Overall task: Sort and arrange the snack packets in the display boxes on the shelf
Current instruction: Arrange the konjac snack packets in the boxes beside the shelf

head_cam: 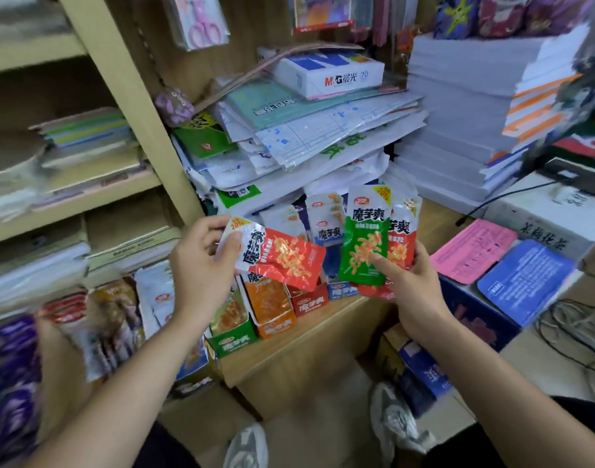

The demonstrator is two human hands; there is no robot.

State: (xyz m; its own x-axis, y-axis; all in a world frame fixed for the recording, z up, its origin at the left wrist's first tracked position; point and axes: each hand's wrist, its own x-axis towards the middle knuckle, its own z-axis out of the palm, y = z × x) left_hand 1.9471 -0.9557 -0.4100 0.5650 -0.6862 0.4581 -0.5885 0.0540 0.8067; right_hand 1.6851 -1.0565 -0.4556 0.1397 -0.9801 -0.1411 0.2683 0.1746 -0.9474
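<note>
Red snack packet (pixel 282 258) is pinched in the left hand (pixel 201 265) by its white top end, thumb on the front. Its long axis is tilted, running from the hand down to the right. The free end hangs just over the red box (pixel 311 300).

Right hand (pixel 416 288) grips a small fan of packets upright: green packet (pixel 365 241) in front, second red packet (pixel 402 241) behind, index finger across the green.

Display boxes stand in a row on the low wooden shelf (pixel 306 342) under both hands: green box (pixel 233 336), orange box (pixel 272 309), red, then blue box (pixel 343 291).

Judgement: sorting is part done. The tilted red packet likely belongs in the red box right below its lower end, so the left hand is nearer and would need to turn it upright and lower it. The green box lies down-left of the right hand, under the left wrist.
</note>
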